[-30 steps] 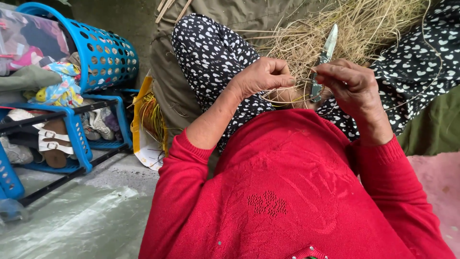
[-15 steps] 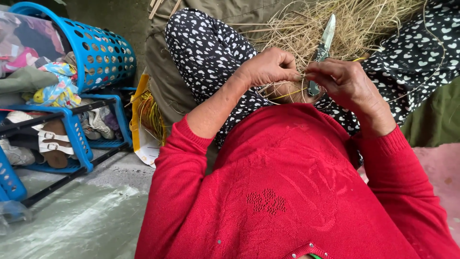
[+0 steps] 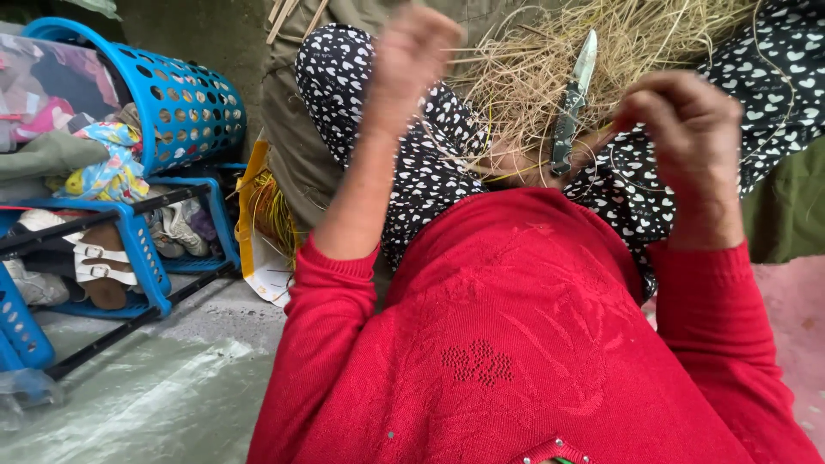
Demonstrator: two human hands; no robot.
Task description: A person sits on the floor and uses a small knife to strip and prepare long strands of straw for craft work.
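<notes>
My left hand [image 3: 414, 53] is raised in a blurred fist over my left knee, and thin pale straw strands [image 3: 455, 150] trail down from it across the heart-print trousers [image 3: 378, 94]. My right hand [image 3: 687, 137] is curled shut, pinching a yellowish strand beside the knife [image 3: 573, 99]. The knife stands upright between my knees, blade up, its dark handle wedged low. A heap of dry straw [image 3: 619, 34] lies on my lap behind it. Red sweater sleeves cover both forearms.
At the left a blue plastic basket [image 3: 193, 112] with cloth lies tipped on a blue shoe rack [image 3: 137, 249] with sandals and shoes. A yellow and white bag [image 3: 258, 241] with fibres leans beside my leg. Grey plastic sheeting [image 3: 146, 404] covers the floor.
My left hand has pulled up and away from the knife, drawing strands with it. My right hand has drifted slightly right of the blade. The knife stays upright.
</notes>
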